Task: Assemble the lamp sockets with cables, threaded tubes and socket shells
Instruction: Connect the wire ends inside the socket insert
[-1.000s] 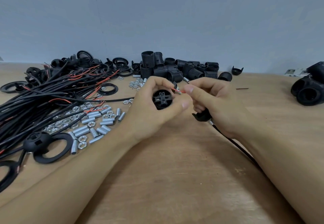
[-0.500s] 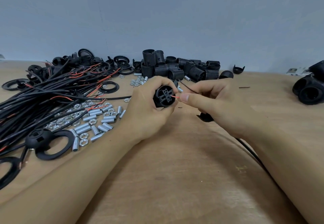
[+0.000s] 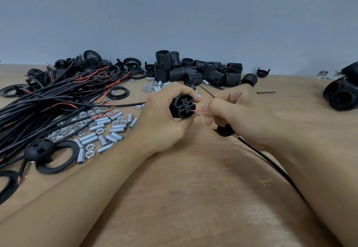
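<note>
The left hand (image 3: pixel 160 123) grips the socket body (image 3: pixel 183 108) above the table (image 3: pixel 193 188); the right hand (image 3: pixel 238 115) pinches the red wire (image 3: pixel 196 110) at its terminal. If misaligned, the thin wire could buckle or miss.

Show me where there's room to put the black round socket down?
Bare wooden tabletop lies between the two forearms, and right of the right hand toward the black shells. Crowded: left side, with black cables and silver threaded tubes.
</note>
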Action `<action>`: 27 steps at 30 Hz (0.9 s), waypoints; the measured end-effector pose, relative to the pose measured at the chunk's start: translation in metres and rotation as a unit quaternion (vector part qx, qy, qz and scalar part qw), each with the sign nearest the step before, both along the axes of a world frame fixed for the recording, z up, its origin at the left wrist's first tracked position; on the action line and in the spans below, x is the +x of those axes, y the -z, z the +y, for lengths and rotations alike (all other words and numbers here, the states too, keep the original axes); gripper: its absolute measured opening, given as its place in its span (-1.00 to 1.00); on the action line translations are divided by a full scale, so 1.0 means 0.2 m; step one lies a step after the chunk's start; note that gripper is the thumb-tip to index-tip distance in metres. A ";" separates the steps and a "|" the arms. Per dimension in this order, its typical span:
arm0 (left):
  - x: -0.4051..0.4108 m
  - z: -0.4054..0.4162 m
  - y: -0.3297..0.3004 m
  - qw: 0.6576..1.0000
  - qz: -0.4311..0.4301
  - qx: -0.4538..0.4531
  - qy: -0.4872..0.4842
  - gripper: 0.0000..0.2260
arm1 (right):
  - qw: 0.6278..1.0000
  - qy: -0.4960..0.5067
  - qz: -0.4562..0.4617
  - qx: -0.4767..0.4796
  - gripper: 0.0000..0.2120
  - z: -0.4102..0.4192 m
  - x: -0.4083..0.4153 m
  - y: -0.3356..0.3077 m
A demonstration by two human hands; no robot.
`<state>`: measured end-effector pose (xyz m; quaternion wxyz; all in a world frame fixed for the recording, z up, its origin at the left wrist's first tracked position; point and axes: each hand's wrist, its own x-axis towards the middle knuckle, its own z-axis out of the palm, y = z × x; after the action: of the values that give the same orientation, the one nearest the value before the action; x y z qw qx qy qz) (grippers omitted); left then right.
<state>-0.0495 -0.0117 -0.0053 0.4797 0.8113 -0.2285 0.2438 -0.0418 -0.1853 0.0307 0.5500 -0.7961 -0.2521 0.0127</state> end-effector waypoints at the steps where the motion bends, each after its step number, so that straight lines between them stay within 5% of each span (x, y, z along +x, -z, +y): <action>1: 0.00 0.00 0.00 1.000 -0.001 0.003 0.001 -0.77 | 1.000 -0.002 0.001 -0.002 -0.76 0.00 0.00 0.00; 16: -0.01 -0.01 0.00 0.999 0.005 0.040 0.014 -0.73 | 0.999 -0.018 -0.014 -0.027 -0.72 0.02 -0.01 0.01; 27: -0.01 -0.04 0.01 0.992 0.123 -0.032 0.019 -0.68 | 0.991 -0.045 -0.100 -0.075 -0.74 0.02 -0.03 0.02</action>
<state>-0.0520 -0.0204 -0.0067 0.5342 0.8150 -0.1756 0.1401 -0.0473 -0.1812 0.0263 0.4593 -0.8203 -0.3400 -0.0231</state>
